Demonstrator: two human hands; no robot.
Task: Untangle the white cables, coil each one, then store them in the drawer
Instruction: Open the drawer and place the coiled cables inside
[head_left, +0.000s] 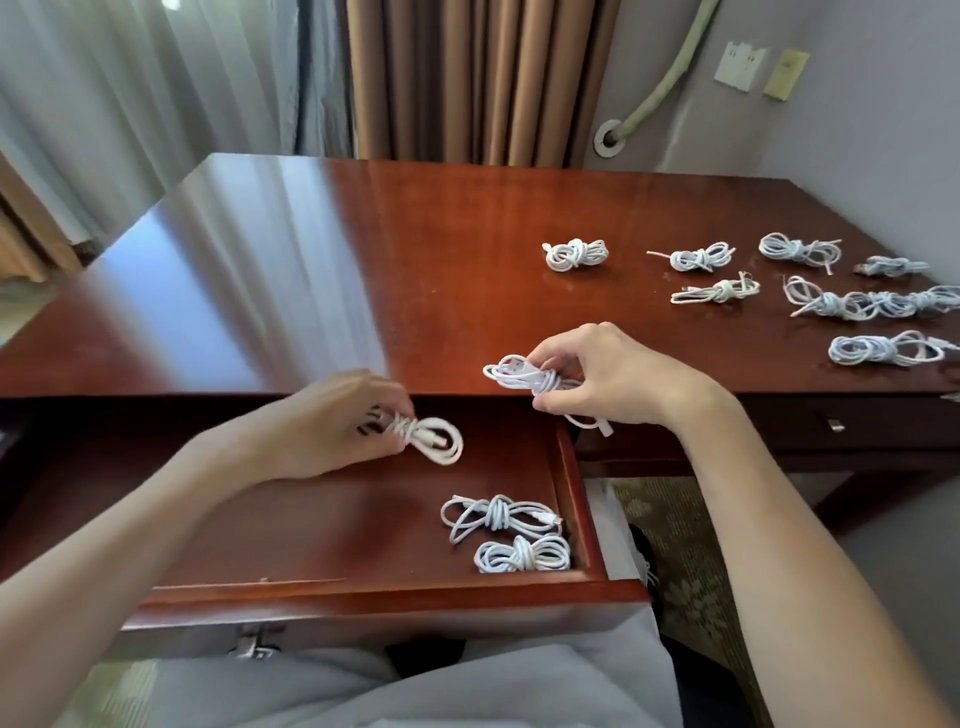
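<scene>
The wooden drawer (395, 590) is pulled out toward me under the desk's front edge. My left hand (332, 421) pinches a coiled white cable (434, 439) over the drawer's back part. My right hand (602, 376) grips another coiled white cable (524, 375) above the desk's front edge, one end hanging below the fingers. Two coiled cables lie in the drawer's right front corner, one (498, 514) behind the other (522, 555).
Several coiled white cables lie on the red-brown desk (415, 249), one alone (574, 254) mid-desk, the others grouped at the right (852, 301). Curtains hang behind the desk. A second drawer front with a handle (835, 426) is at the right. Patterned carpet shows below.
</scene>
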